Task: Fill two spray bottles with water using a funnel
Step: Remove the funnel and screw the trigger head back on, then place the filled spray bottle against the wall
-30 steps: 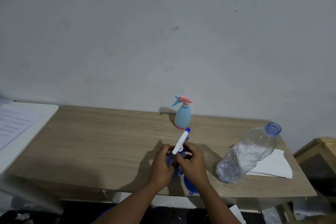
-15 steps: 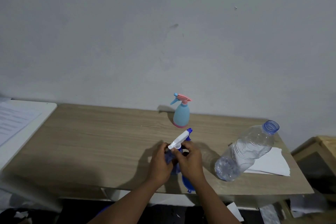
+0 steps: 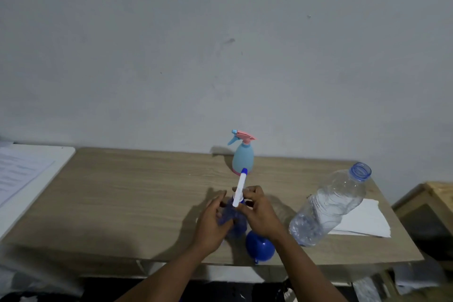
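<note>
A translucent blue spray bottle [image 3: 234,222] stands near the front of the wooden table [image 3: 137,198]. My left hand [image 3: 212,223] wraps its body. My right hand [image 3: 257,213] pinches the collar of its white spray head [image 3: 240,187], whose blue nozzle points away from me. A blue funnel [image 3: 259,246] lies on the table just in front of my right wrist. A light blue spray bottle with a pink trigger head [image 3: 242,155] stands upright at the back by the wall. A clear water bottle [image 3: 329,205], uncapped and partly filled, stands to the right.
White folded paper [image 3: 365,219] lies under and behind the water bottle at the table's right end. A white surface with a printed sheet [image 3: 22,171] adjoins the table on the left. A wooden box [image 3: 431,206] sits at the far right.
The white spray head has turned, its nozzle swinging from pointing right toward pointing away from me. Both hands stay on the blue bottle.
</note>
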The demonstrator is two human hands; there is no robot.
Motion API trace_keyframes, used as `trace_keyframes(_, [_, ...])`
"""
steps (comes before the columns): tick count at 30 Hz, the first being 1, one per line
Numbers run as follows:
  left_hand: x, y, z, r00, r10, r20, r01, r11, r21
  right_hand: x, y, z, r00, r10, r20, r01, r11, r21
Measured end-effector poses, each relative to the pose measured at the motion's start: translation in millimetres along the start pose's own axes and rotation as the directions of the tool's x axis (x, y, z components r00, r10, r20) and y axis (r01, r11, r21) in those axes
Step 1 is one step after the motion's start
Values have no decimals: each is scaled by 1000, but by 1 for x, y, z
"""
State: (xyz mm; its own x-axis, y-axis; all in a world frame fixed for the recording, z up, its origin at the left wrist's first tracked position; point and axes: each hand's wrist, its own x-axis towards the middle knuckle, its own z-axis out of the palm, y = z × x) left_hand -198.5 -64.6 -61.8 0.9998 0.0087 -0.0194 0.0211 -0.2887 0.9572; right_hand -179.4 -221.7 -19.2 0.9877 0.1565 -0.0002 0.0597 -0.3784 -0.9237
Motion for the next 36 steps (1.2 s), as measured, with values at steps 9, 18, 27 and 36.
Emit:
trace_keyframes(9, [-1, -15, 7, 991, -125, -41, 125, 992, -21, -5, -2, 17, 992, 13, -125, 13, 980, 201])
trace_keyframes(18, [-9, -28, -35, 973, -61, -223, 111, 969, 221, 22, -26, 12, 983, 83, -161, -56, 985, 166])
trace_keyframes(27, [-22, -95, -82, 885, -465, -37, 332, 571, 751, 31, -56, -3, 987, -30, -155, 53, 988, 147])
trace_keyframes(36, [-19, -90, -83, 847, -532, 13, 329, 542, 773, 29, -53, -2, 971, 137, 196, -106, 982, -158])
